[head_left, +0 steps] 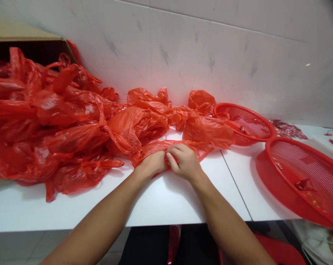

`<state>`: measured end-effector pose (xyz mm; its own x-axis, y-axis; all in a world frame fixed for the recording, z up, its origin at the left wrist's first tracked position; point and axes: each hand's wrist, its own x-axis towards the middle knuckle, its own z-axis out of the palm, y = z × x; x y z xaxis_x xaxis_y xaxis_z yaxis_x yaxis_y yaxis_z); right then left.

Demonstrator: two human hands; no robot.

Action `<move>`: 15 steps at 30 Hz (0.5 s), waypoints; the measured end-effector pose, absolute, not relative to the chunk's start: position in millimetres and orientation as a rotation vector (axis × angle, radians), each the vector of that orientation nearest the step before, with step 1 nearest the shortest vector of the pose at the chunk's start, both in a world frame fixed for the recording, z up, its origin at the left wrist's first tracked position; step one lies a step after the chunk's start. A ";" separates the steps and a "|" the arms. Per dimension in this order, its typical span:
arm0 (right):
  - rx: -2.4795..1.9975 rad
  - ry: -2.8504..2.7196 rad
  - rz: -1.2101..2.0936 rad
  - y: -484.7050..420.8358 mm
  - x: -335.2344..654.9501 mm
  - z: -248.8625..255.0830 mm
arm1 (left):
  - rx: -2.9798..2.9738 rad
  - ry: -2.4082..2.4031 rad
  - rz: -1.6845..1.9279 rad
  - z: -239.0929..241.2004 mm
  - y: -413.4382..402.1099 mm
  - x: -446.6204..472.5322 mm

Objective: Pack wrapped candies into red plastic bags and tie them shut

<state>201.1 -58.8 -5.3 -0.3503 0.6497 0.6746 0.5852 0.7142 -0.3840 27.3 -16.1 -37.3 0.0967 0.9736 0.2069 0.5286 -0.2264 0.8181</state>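
A flattened red plastic bag (155, 147) lies on the white table (160, 198) in front of me. My left hand (152, 164) and my right hand (184, 160) sit side by side on its near edge, fingers curled and pinching the plastic. A big heap of crumpled red plastic bags (53, 121) spreads over the left half of the table. More loose red bags (205, 127) lie just behind my hands by the wall.
Two round red mesh baskets stand at the right, one by the wall (245, 121) and a larger one near the table's front edge (307, 176). A cardboard box (22, 36) is at the back left. A grey tiled wall (210, 48) backs the table.
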 end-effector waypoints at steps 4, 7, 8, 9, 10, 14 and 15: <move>-1.582 -2.057 0.202 -32.8 213.0 -17.4 | 2.061 1.354 0.671 -25.9 -24.5 26.8; -1.847 -2.116 0.412 -24.6 232.3 -19.7 | 2.300 1.219 0.403 -19.2 -33.2 30.6; -1.879 -2.148 0.463 -25.2 237.3 -18.3 | 2.354 1.178 0.348 -17.6 -36.0 32.6; -1.890 -2.179 0.496 -27.4 241.4 -16.1 | 2.386 1.144 0.325 -16.2 -38.5 34.7; -1.887 -2.201 0.515 -31.2 245.0 -13.3 | 2.409 1.111 0.318 -15.1 -40.6 36.7; -1.855 -2.225 0.550 -61.9 262.6 -5.7 | 2.501 0.957 0.335 -12.1 -45.5 42.8; -1.839 -2.229 0.563 -73.0 268.9 -6.8 | 2.517 0.927 0.331 -11.9 -46.1 44.1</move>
